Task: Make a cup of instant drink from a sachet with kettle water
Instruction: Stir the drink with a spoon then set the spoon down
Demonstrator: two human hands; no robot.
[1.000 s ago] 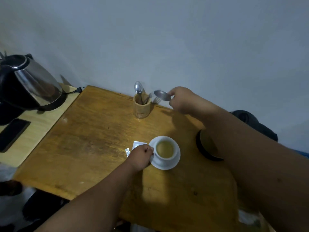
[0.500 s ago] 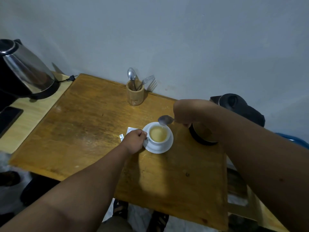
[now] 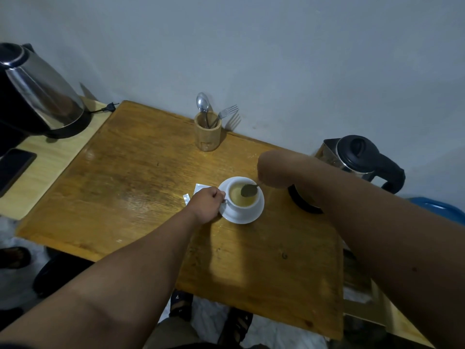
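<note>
The left hand [image 3: 206,204] pinches the cup [image 3: 242,200] handle; the right hand [image 3: 273,172] pinches the spoon [image 3: 249,190] over the drink. Stir gently mid-counter, keeping the cup steadied on its saucer [image 3: 256,214].

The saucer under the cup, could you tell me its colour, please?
White, like the cup; the saucer shows best in the head view.

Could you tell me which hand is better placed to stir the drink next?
The right hand. It already holds the spoon, whose bowl sits over the drink in the cup. The left hand is occupied gripping the cup's handle, steadying it.
</note>
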